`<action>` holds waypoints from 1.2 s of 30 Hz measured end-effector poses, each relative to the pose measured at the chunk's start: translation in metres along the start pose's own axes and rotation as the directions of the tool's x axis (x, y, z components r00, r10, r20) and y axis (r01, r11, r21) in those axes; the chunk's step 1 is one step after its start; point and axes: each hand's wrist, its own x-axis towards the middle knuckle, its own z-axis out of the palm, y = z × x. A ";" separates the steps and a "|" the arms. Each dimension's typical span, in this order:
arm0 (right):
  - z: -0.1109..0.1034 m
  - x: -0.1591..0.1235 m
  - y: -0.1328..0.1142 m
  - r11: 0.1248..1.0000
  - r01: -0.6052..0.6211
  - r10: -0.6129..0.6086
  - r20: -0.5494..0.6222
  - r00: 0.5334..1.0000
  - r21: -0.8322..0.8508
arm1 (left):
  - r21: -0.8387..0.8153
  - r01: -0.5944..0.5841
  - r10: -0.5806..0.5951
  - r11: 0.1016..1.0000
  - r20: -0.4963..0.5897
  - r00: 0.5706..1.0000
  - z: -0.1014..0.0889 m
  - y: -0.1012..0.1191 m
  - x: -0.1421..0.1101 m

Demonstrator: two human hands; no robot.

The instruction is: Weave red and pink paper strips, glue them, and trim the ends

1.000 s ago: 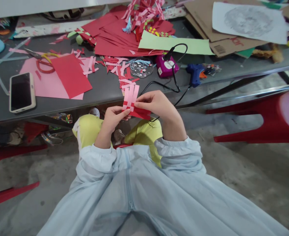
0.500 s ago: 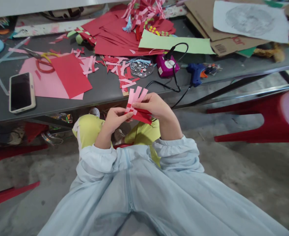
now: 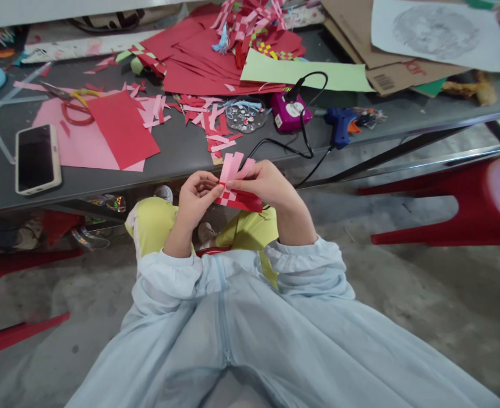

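Left hand [image 3: 193, 199] shifts upward, pinching the woven paper [image 3: 231, 199]; right hand [image 3: 270, 182] clamps it opposite. Keep pink strips [image 3: 231, 167] flat between hands.

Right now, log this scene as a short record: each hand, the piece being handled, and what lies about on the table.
Left grip: thumb and fingers pinching the left edge of the woven paper piece
Right grip: pinching the same piece at its right side
Piece: red and pink checks low down, loose pink strips pointing toward the table
Table left: phone, scissors, red sheet over pink sheet
Table right: glue gun, purple block
Table back: red paper stack, pale green sheet
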 end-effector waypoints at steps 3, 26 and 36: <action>0.000 -0.001 -0.001 1.000 0.003 -0.003 0.028 1.000 0.004 | 0.040 0.009 -0.009 0.999 0.003 1.000 0.001 0.002 -0.001; 0.000 -0.002 -0.001 0.998 0.016 -0.020 -0.056 0.998 -0.059 | 0.083 0.059 -0.067 0.995 0.092 0.994 0.001 0.006 0.000; 0.000 -0.001 0.005 0.995 0.035 -0.045 -0.104 0.994 -0.093 | 0.044 0.131 -0.136 0.990 0.117 0.984 0.002 0.008 0.001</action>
